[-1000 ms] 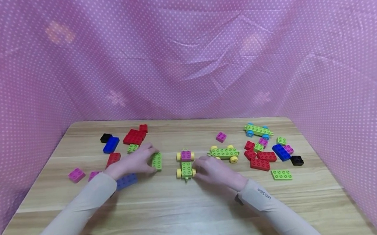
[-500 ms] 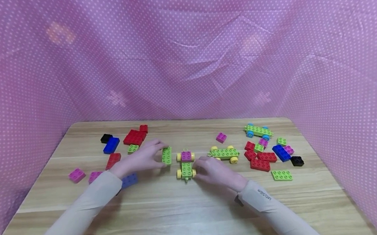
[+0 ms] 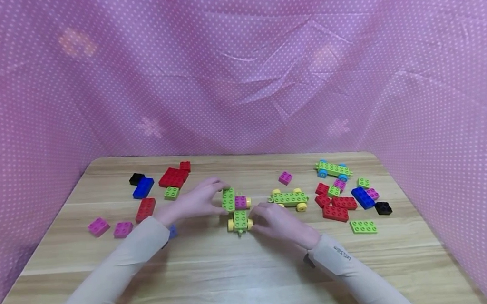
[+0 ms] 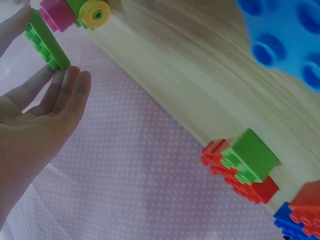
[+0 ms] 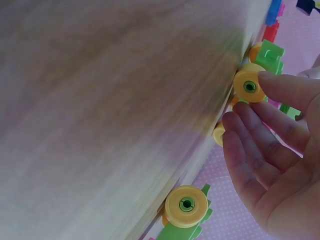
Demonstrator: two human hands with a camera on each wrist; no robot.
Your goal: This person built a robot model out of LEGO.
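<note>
Item: green brick — held in my left hand, pinched between thumb on the far side and fingertips on the near side. Its long axis runs near-to-far, parallel to the small cart. It sits tilted, its right edge touching the magenta block; whether it is seated on studs I cannot tell.

Item: small cart — yellow wheels, green deck, magenta block on its far half. It stands at the middle of the tabletop, long axis near-to-far. It lies directly right of my left hand and directly left of my right hand, so both hands flank it.

Item: my right hand — fingers loosely curled, fingertips against the cart's right side. The right wrist view shows a fingertip resting on a yellow wheel, steadying it. It touches the cart without closing round it.

Governing relation: the brick is at the cart's far-left corner, just beside the magenta block. The left hand is the nearer to that spot; the right hand braces from the opposite side.

Also present:
- long green cart with yellow wheels, right of my right hand
- green cart with blue wheels, far right
- red, blue, magenta, black and green bricks to the right
- red bricks, a blue brick, a black brick — far left
- two magenta bricks, near left
</note>
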